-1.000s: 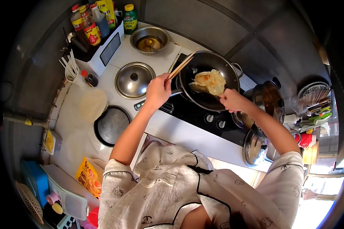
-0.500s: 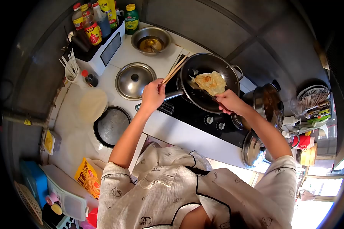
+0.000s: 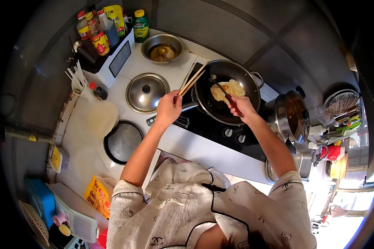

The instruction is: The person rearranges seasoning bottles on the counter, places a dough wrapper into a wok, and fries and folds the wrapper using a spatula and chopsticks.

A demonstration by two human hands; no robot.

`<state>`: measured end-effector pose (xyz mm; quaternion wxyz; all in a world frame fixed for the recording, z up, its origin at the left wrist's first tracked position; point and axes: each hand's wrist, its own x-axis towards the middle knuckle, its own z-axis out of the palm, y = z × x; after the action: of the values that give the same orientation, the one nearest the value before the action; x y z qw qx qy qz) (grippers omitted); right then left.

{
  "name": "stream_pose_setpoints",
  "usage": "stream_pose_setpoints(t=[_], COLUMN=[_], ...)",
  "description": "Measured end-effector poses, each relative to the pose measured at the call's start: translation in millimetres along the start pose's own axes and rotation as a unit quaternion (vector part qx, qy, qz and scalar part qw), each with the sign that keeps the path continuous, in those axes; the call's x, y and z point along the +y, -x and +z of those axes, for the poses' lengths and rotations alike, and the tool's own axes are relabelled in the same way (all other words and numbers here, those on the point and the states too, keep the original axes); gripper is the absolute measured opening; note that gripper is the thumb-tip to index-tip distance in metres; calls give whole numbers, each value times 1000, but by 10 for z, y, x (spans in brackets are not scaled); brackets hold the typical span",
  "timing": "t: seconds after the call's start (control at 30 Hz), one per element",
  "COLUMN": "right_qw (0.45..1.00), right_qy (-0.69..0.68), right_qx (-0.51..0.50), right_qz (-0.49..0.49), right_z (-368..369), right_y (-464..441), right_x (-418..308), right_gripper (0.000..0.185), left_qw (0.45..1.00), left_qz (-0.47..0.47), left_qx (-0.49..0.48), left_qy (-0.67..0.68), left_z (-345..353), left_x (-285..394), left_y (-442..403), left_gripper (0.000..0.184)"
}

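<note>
My left hand (image 3: 169, 108) is closed round a pair of wooden chopsticks (image 3: 194, 78), whose tips point up beside the wok's left rim. My right hand (image 3: 242, 108) grips the brown handle of a spatula (image 3: 233, 103); its dark shaft reaches into the black wok (image 3: 251, 97). A pale, lightly browned egg-like piece of food (image 3: 234, 88) lies in the wok, partly behind the spatula. The wok rests on the black stove (image 3: 214, 127), its handle (image 3: 189, 106) pointing left, just right of my left hand.
Left of the wok are a lidded pan (image 3: 147, 92), a metal bowl (image 3: 162, 48) with liquid and a round black pan (image 3: 124, 142). Sauce bottles (image 3: 99, 38) stand at the back left. A steel pot (image 3: 293, 116) stands right of the wok.
My right hand has shifted slightly left, and the spatula is now angled up and left across the wok. The food looks more folded. My left hand has moved a little with the chopsticks.
</note>
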<state>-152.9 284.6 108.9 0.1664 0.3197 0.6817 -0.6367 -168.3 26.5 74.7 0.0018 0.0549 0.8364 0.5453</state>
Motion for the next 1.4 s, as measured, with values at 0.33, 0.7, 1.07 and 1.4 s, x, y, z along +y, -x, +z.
stream_pose_setpoints(t=[0.33, 0.7, 1.07, 1.4], right_qw=[1000, 999, 998, 928], right_qy=[-1, -42, 48, 357], right_qx=[-6, -24, 2, -99], right_qz=[12, -16, -47, -26], right_z=[19, -182, -297, -906], right_y=[51, 31, -125, 925], right_x=[-4, 102, 104, -380], right_gripper=[18, 19, 32, 31], left_qw=[1000, 1000, 1000, 998], left_qz=[-3, -8, -6, -37], left_qx=[-6, -12, -2, -7], left_qy=[18, 24, 27, 43], left_z=[82, 237, 223, 54], left_x=[-81, -174, -241, -399], left_y=[18, -8, 84, 181], left_gripper=[20, 19, 20, 20])
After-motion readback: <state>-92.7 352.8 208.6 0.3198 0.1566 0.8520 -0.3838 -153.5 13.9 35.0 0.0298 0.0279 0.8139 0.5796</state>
